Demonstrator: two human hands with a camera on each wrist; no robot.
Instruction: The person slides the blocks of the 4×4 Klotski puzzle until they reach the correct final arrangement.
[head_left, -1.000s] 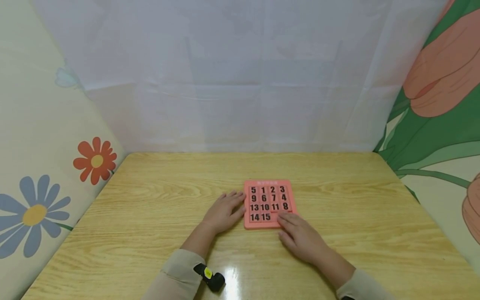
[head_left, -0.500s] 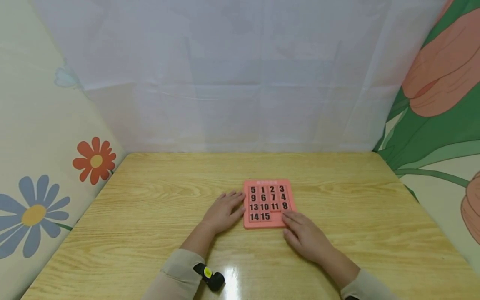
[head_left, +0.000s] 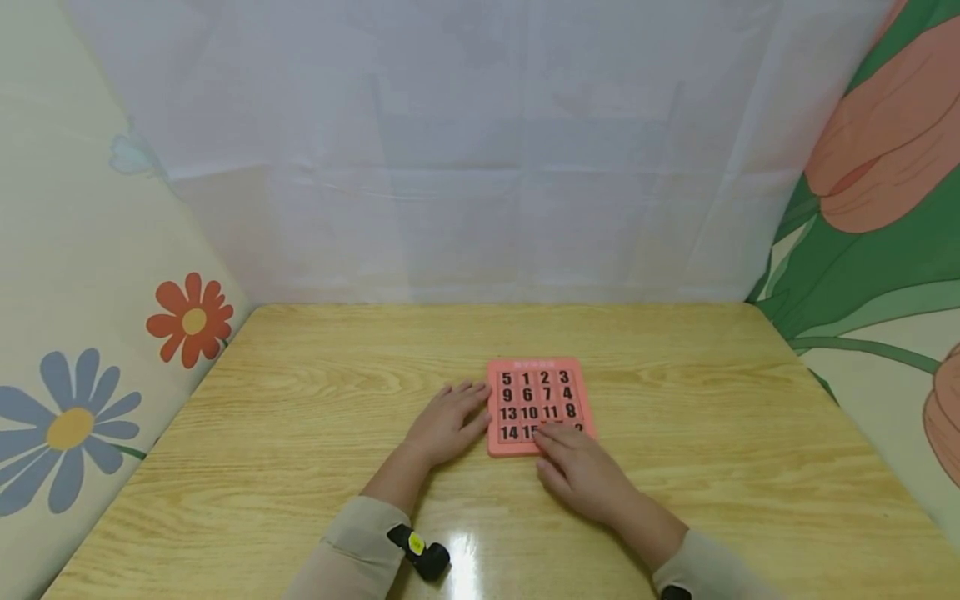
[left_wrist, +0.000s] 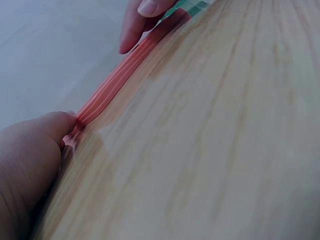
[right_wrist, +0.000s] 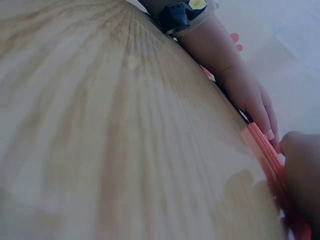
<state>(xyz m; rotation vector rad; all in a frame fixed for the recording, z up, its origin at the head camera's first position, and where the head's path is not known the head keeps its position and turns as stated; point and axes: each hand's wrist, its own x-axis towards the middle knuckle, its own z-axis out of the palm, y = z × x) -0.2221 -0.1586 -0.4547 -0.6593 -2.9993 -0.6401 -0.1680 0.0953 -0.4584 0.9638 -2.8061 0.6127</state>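
A pink sliding number puzzle (head_left: 540,452) lies flat on the wooden table in the head view, with black numbers on its tiles. My left hand (head_left: 447,423) rests palm down at its left side, fingers nearly straight, fingertips touching the frame. In the left wrist view the left thumb (left_wrist: 52,125) lies against the puzzle's edge (left_wrist: 117,82). My right hand (head_left: 588,479) reaches over the front edge, its extended fingertips on the bottom row, just right of the 15 tile. It hides the third place there; part of a 2 shows in the bottom right corner.
The wooden table (head_left: 300,367) extends around the puzzle on all sides. A white cloth (head_left: 465,167) hangs behind it, and flower-patterned panels (head_left: 67,250) stand at both sides. A black wrist camera (head_left: 427,560) sits on the left sleeve.
My right hand first shifted right, then left, from the bottom right corner to the third place of the bottom row. A digit now shows in that corner. The left hand stayed still.
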